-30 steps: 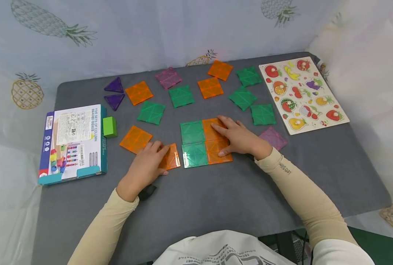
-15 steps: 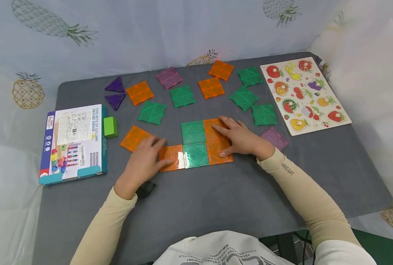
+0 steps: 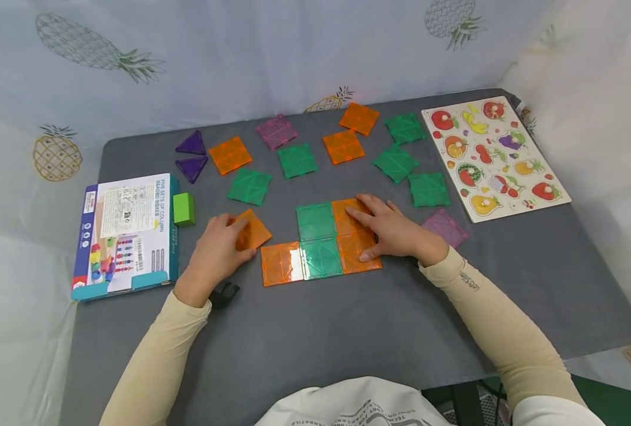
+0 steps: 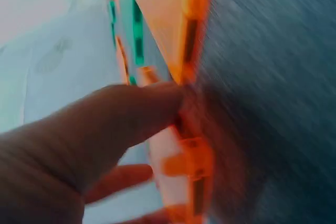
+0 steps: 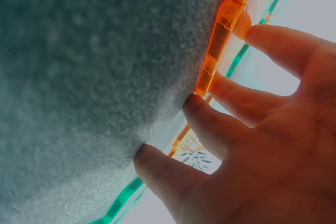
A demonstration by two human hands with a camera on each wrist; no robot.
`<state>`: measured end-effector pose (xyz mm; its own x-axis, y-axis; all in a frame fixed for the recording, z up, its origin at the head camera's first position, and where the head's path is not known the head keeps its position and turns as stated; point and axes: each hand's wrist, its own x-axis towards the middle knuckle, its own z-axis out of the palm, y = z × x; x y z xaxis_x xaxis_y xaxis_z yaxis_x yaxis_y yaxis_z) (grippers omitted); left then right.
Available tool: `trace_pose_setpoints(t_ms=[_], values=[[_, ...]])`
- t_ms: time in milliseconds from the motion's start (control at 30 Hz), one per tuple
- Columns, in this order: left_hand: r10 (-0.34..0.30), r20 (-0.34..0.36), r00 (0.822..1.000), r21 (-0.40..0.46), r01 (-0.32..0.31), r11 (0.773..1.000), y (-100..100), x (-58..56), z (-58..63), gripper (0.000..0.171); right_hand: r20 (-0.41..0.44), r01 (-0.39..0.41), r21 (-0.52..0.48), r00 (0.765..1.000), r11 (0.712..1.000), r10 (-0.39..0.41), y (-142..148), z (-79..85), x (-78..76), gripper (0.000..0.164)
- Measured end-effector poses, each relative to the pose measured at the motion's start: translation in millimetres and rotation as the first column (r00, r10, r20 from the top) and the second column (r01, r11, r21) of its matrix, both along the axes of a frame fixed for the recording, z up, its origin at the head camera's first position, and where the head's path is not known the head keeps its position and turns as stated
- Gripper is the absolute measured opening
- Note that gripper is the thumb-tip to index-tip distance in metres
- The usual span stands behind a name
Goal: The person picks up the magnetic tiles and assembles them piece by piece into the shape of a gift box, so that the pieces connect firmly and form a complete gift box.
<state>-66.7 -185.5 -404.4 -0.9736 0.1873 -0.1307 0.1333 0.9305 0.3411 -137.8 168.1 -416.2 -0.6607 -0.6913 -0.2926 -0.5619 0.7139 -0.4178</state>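
Observation:
My left hand (image 3: 216,251) grips an orange see-through square tile (image 3: 256,231), thumb on its near edge and fingers on the far side. In the left wrist view, blurred, the thumb (image 4: 123,108) presses that tile's edge (image 4: 197,182). Just right of it, another orange tile (image 3: 279,265) lies against a green tile (image 3: 322,258). A second green tile (image 3: 315,222) and two orange tiles (image 3: 355,255) complete a joined block. My right hand (image 3: 400,234) rests with spread fingers on the orange pair; in the right wrist view its fingertips (image 5: 197,103) touch the orange edge (image 5: 215,45) and the table.
Loose green (image 3: 249,187), orange (image 3: 230,155) and pink (image 3: 276,131) tiles lie across the back. Purple triangles (image 3: 191,168), a green block (image 3: 184,209) and a toy box (image 3: 129,236) are at left. A fruit puzzle board (image 3: 493,160) and a pink tile (image 3: 445,229) lie right.
My left hand has let go of the orange tile joined to the green one, moved left and taken hold of another orange tile, which has shifted right. The right hand stays on the block.

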Motion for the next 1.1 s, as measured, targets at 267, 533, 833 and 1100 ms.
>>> trace_pose_setpoints(t_ms=[267,533,833,1100], values=[[-0.221,0.009,0.975,0.043,0.220,0.974,20,-23.1,0.5,0.051,0.025,-0.014,-0.013,1.000,1.000,0.015,-4,-0.7,0.2,0.102],[-0.271,0.043,0.962,0.060,0.269,0.961,33,-33.1,-6.9,0.046,0.031,-0.001,-0.007,1.000,1.000,0.001,1,-1.7,0.1,0.102],[-0.279,0.027,0.960,0.089,0.275,0.957,34,-27.3,-7.6,0.055,-0.026,0.002,0.031,1.000,1.000,-0.001,0,0.4,1.3,0.102],[-0.169,0.005,0.986,0.125,0.167,0.978,28,-38.0,-2.6,0.052,-0.098,0.110,-0.044,0.989,0.993,-0.114,22,15.0,-49.3,0.065]])
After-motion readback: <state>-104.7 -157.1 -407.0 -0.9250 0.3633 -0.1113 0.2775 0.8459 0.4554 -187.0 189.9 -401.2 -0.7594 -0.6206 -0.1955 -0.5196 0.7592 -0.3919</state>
